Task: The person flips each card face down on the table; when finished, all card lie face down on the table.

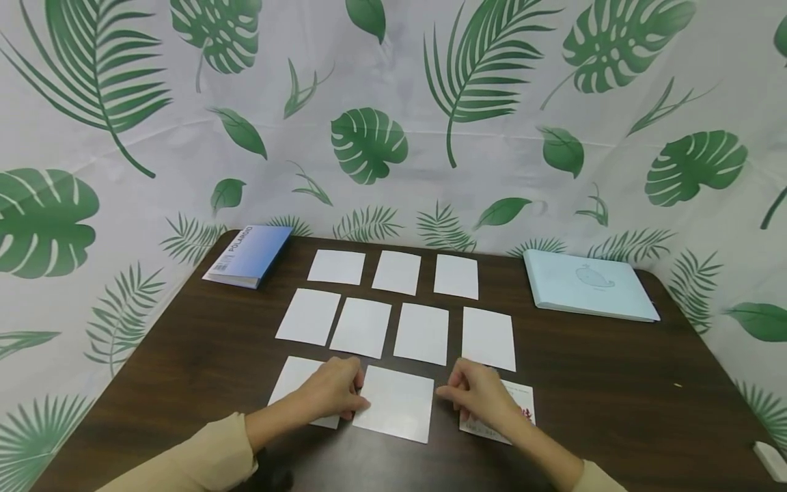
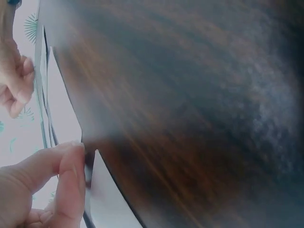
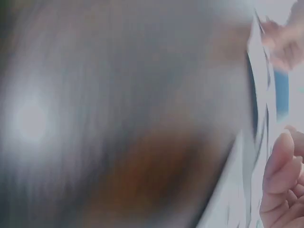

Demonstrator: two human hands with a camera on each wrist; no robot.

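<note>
A blank white card (image 1: 396,404) lies on the dark table between the two hands. The thumb and forefinger of my left hand (image 1: 332,389) pinch its left edge; the left wrist view shows the fingertips (image 2: 76,148) at that card's corner. My right hand (image 1: 482,396) hovers just off the card's right side, fingers loosely curled and holding nothing. Beneath the right hand lies a card with writing and red flowers (image 1: 525,410), partly covered. Another white card (image 1: 298,376) sits under the left hand, also partly hidden.
Several blank white cards (image 1: 363,328) lie in two rows farther back. A blue booklet marked POLAROID (image 1: 252,253) rests at the back left, and a pale blue album with a whale drawing (image 1: 590,283) at the back right. A small white object (image 1: 770,461) is at the right edge.
</note>
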